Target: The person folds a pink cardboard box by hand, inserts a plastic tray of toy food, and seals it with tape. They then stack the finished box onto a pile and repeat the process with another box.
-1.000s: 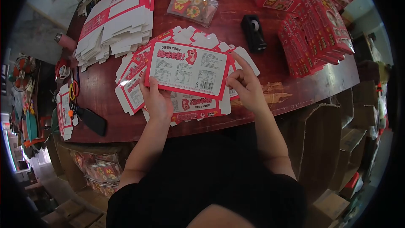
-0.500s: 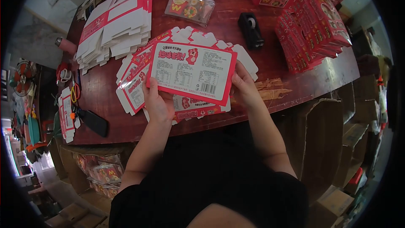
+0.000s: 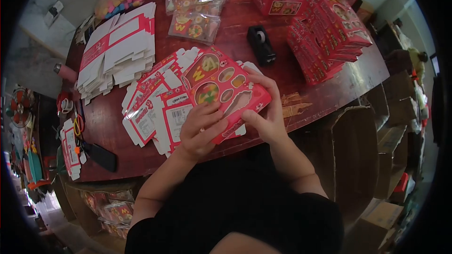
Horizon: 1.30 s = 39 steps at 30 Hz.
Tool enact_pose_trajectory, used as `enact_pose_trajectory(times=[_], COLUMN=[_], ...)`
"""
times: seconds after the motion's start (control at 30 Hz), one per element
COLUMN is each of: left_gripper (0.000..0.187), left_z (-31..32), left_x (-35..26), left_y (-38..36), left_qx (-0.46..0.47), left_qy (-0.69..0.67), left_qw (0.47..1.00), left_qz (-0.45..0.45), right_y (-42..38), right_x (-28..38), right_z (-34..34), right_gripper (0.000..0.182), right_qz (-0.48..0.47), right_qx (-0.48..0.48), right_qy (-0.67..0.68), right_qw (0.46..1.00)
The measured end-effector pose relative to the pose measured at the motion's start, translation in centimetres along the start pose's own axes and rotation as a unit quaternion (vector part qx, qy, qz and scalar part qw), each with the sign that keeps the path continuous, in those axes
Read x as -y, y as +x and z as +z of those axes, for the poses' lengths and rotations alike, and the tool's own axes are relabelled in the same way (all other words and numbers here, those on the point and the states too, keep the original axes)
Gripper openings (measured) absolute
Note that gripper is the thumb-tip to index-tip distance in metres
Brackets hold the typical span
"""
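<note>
A red printed packaging box (image 3: 230, 73) with cut-out windows is tilted above the table, its front face up. Food-like shapes and a yellow M show through some windows. My right hand (image 3: 269, 108) grips its right side, thumb on the front and fingers over the far edge. At the lower left corner, my left hand (image 3: 202, 129) is closed about the box, its fingers lying over the front; the thumb is partly hidden. Beneath are overlapping flat red-and-white cartons (image 3: 150, 106), partly covered by the box and my left hand.
Folded white-and-red cartons (image 3: 117, 49) are piled at left. Clear packets (image 3: 195, 21) lie at the back, near a black tape dispenser (image 3: 261, 44). Finished-looking red boxes (image 3: 325, 33) are stacked at right. A black phone-like object (image 3: 100, 156) and yellow-handled scissors (image 3: 78, 124) lie near the left edge.
The box has turned from its white text-covered back to its red windowed front and is now slanted. My left hand has shifted onto the front face. The camera view has also shifted slightly.
</note>
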<state>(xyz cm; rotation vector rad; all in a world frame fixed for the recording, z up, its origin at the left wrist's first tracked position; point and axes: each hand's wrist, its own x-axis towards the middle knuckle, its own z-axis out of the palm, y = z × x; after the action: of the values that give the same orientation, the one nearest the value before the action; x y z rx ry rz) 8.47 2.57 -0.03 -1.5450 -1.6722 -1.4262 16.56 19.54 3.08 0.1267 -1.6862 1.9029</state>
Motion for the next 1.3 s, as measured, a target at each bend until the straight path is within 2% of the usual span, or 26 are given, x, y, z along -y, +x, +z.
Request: enact_pose_trajectory(times=[0.03, 0.07, 0.1, 0.13, 0.17, 0.23, 0.27, 0.3, 0.4, 0.47, 0.57, 0.67, 0.77, 1.07, 1.13, 1.2, 1.3], left_gripper=[0.041, 0.049, 0.057, 0.066, 0.089, 0.090, 0.090, 0.098, 0.101, 0.102, 0.104, 0.104, 0.102, 0.096, 0.095, 0.094, 0.093], left_z=[-0.2, 0.3, 0.9, 1.4, 0.8, -0.1, -0.7, -0.9, -1.8, -2.0, -2.1, -2.0, -1.9, -1.8, -1.7, -1.8, -1.8], left_x=[0.4, 0.7, 0.9, 1.1, 1.9, 2.7, 3.2, 4.6, 5.8, 5.6, 5.8, 5.7, 5.6, 5.4, 5.4, 5.4, 5.7], left_y=[-0.1, 0.3, 0.7, 1.0, 0.2, -0.2, -0.6, -2.1, -3.7, -3.8, -3.8, -3.5, -3.2, -3.1, -3.1, -3.2, -3.3], left_qx=[0.066, 0.028, -0.010, -0.048, 0.018, 0.155, 0.222, 0.261, 0.355, 0.356, 0.359, 0.363, 0.362, 0.360, 0.360, 0.358, 0.364], left_qy=[0.013, 0.025, 0.037, 0.048, 0.075, 0.162, 0.205, 0.192, 0.185, 0.191, 0.185, 0.180, 0.182, 0.200, 0.197, 0.195, 0.199], left_qw=[0.998, 0.999, 0.999, 0.997, 0.992, 0.952, 0.917, 0.902, 0.843, 0.841, 0.841, 0.839, 0.839, 0.842, 0.844, 0.847, 0.846], left_qz=[0.017, 0.001, -0.015, -0.032, -0.097, -0.206, -0.259, -0.284, -0.359, -0.360, -0.359, -0.362, -0.363, -0.349, -0.345, -0.340, -0.336], right_y=[0.2, 0.5, 1.1, 1.6, 2.5, 4.5, 5.4, 6.3, 9.6, 10.9, 11.6, 11.5, 10.7, 10.8, 10.7, 10.4, 9.8], right_x=[0.5, 1.1, 2.5, 3.1, 3.8, 6.6, 7.8, 9.0, 12.3, 13.7, 14.1, 13.7, 13.6, 12.8, 12.8, 12.7, 12.6], right_z=[-0.8, -1.6, -2.0, -3.4, -5.3, -8.8, -11.4, -14.0, -20.2, -23.6, -28.9, -29.5, -26.9, -27.7, -27.6, -27.2, -26.2], right_gripper=[0.061, 0.052, 0.036, 0.039, 0.042, 0.043, 0.042, 0.042, 0.041, 0.041, 0.040, 0.041, 0.043, 0.052, 0.049, 0.052, 0.048], right_qz=[0.024, 0.048, 0.054, 0.017, -0.020, -0.148, -0.168, -0.186, -0.201, -0.177, -0.080, -0.037, -0.018, -0.040, -0.072, -0.127, -0.226], right_qx=[-0.018, -0.035, -0.086, -0.108, -0.128, -0.161, -0.195, -0.228, -0.247, -0.281, -0.275, -0.292, -0.316, -0.379, -0.389, -0.401, -0.412], right_qy=[-0.018, -0.035, 0.011, 0.018, 0.024, 0.005, -0.023, -0.050, -0.126, -0.225, -0.437, -0.418, -0.362, -0.304, -0.298, -0.304, -0.329], right_qw=[0.999, 0.998, 0.995, 0.994, 0.991, 0.976, 0.966, 0.955, 0.939, 0.916, 0.853, 0.859, 0.877, 0.873, 0.869, 0.855, 0.819])
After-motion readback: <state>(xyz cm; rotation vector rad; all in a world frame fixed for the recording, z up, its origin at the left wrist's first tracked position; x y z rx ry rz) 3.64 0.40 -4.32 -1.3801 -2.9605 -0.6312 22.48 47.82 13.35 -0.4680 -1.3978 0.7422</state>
